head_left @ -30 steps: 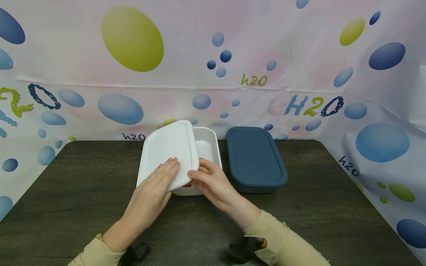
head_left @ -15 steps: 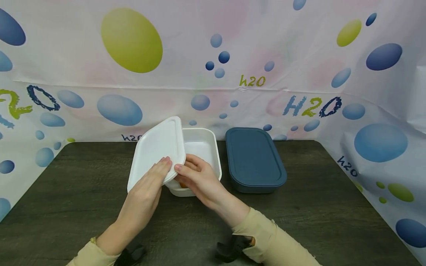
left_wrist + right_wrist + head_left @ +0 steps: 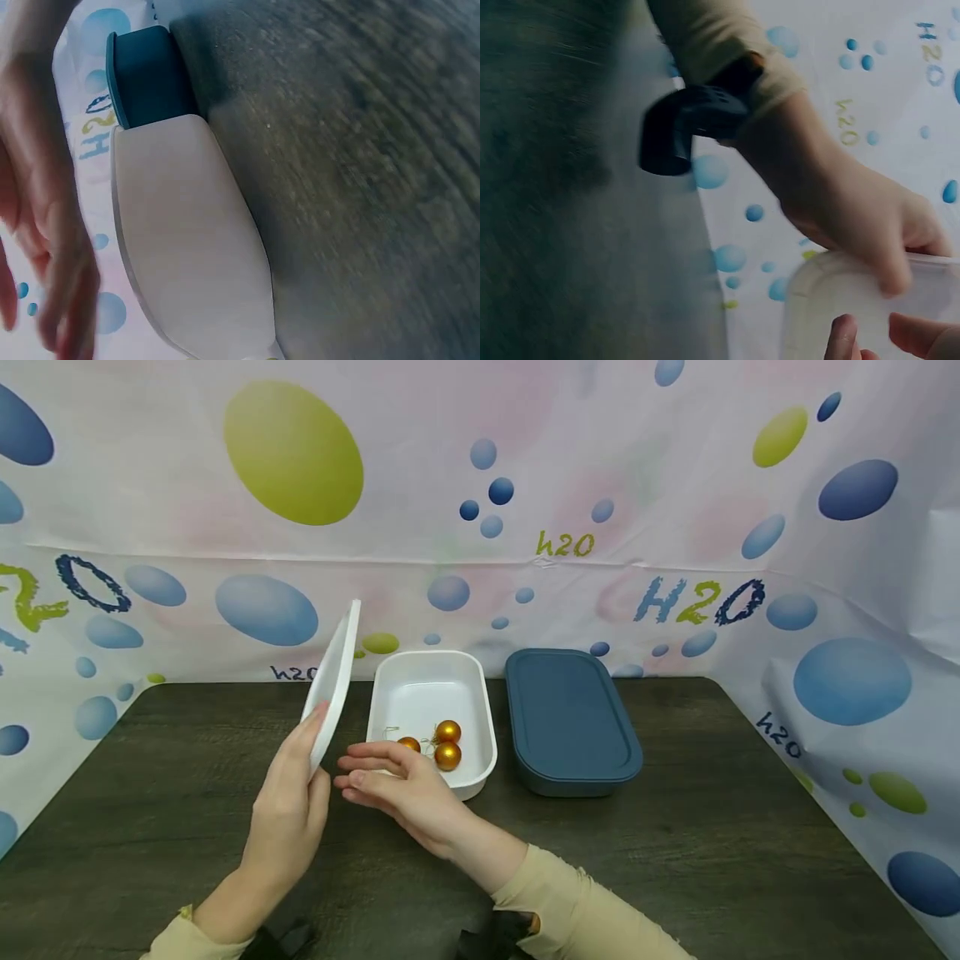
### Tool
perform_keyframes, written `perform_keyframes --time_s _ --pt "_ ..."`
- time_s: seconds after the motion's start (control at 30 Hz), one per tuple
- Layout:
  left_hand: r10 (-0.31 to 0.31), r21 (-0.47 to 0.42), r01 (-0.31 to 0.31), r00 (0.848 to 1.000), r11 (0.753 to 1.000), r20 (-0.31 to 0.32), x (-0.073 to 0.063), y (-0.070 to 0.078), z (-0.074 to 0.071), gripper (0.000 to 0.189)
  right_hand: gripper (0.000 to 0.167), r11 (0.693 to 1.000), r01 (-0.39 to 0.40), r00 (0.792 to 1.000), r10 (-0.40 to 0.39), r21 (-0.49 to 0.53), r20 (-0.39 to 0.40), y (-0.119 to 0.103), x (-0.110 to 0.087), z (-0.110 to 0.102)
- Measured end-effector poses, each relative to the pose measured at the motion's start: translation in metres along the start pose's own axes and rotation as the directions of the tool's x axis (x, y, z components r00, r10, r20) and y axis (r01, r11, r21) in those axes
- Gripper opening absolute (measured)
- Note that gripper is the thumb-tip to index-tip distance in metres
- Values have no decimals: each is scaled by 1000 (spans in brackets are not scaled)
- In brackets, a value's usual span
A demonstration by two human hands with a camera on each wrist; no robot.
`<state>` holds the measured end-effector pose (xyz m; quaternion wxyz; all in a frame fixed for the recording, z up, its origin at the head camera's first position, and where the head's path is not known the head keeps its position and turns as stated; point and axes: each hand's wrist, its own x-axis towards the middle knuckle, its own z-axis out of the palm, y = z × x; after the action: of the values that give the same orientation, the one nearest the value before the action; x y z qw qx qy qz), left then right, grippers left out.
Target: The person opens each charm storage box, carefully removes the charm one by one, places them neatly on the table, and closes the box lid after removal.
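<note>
My left hand [image 3: 288, 810] grips a white lid [image 3: 335, 681] by its near edge and holds it tilted almost on edge, left of the white food container [image 3: 480, 727]. In the right wrist view, that hand's thumb lies over the inner face of the lid [image 3: 801, 319]. My right hand [image 3: 412, 797], fingers spread and holding nothing, hovers at the container's near left corner, its fingertips near the lid. Inside the uncovered container lie orange cherry tomatoes [image 3: 447, 756] with thin green stems; one is partly hidden behind the right hand. The left wrist view shows the white container's side [image 3: 187, 232].
A dark blue container [image 3: 585, 785] with its blue lid [image 3: 573, 714] on stands just right of the white one. Both stand on a dark wood-look table [image 3: 697, 852]. Behind them rises a white backdrop [image 3: 420, 452] with coloured dots.
The white lid has come off the container, moving left and tipping up toward vertical in the left hand. The right hand has let go of its edge, and the tomatoes now show.
</note>
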<state>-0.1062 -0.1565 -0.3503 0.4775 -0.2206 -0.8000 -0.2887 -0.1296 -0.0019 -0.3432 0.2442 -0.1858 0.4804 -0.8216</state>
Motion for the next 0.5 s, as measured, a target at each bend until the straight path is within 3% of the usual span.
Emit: perform_keyframes --time_s 0.13,0.3,0.4,0.5 --pt "-54 -7 53 995 999 -88 0 -1 -2 43 36 997 -56 998 56 -51 4 13 2 9" --pt "-135 -8 135 977 991 -165 -2 0 -6 41 38 975 -129 992 129 -182 -12 24 8 17" --pt "-206 -28 205 956 978 -207 -3 1 -7 42 40 970 -169 986 167 -175 -27 30 15 22" --pt "-280 -64 273 925 960 -256 -5 3 -8 43 39 975 -201 979 199 -92 -34 36 23 26"
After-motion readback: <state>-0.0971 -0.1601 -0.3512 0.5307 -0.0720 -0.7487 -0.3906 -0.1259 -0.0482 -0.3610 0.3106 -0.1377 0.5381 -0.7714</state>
